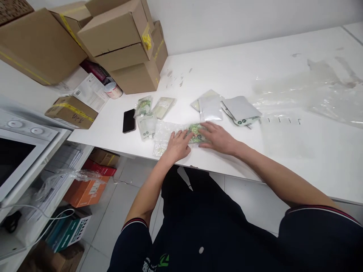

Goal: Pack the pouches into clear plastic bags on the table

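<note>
Two hands (178,147) (217,139) touch one green-printed packet (195,130), one phone (129,121) lying leftward.

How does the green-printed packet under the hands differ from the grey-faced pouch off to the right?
The green-printed packet shows busy green printing; the grey-faced pouch has a plain top. The left hand and right hand are on the packet, while neither touches the pouch. The packet lies nearer the table's front edge than the pouch. Both rest on the white table.
</note>
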`<action>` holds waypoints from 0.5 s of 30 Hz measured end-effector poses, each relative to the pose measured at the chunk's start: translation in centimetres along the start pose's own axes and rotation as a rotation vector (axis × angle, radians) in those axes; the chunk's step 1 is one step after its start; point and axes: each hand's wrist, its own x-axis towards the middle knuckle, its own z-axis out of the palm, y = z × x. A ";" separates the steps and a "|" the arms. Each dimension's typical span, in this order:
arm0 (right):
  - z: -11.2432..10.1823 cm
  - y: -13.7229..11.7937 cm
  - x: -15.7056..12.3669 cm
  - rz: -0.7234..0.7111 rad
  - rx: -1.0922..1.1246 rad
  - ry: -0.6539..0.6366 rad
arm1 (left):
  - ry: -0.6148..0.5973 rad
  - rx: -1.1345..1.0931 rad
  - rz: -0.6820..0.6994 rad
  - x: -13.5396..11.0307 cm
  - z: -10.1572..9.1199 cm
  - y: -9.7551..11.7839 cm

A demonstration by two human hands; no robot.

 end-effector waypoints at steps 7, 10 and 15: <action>0.5 0.0 0.1 -0.029 -0.152 -0.067 | 0.204 0.073 -0.087 0.7 -0.5 -2.2; 0.5 -0.5 -0.6 0.038 -0.149 -0.032 | 0.271 0.041 -0.161 1.3 -1.7 -3.0; 1.7 -2.5 -1.6 0.204 -0.081 0.123 | 0.383 -0.309 -0.417 4.0 -2.0 -1.7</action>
